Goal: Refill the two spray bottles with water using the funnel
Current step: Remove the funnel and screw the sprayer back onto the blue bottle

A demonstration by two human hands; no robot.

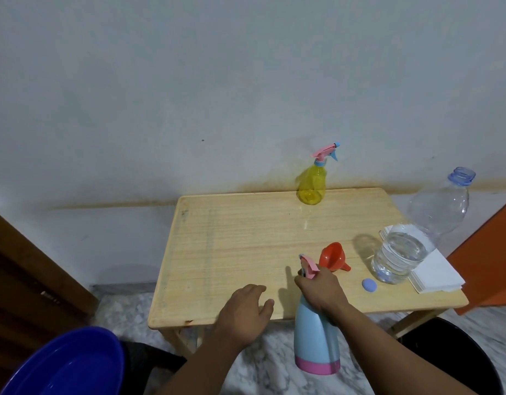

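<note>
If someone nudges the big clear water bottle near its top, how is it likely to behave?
The water bottle would probably resist tipping: what water shows sits low in it, weighting the base. Its thin clear wall likely dents under a squeeze. It stands uncapped, the blue cap lying on the table, so a hard shove could spill.

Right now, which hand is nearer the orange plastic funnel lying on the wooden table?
Right. The right hand, gripping the blue spray bottle's neck, sits just beside the funnel; the left hand is farther left.
</note>
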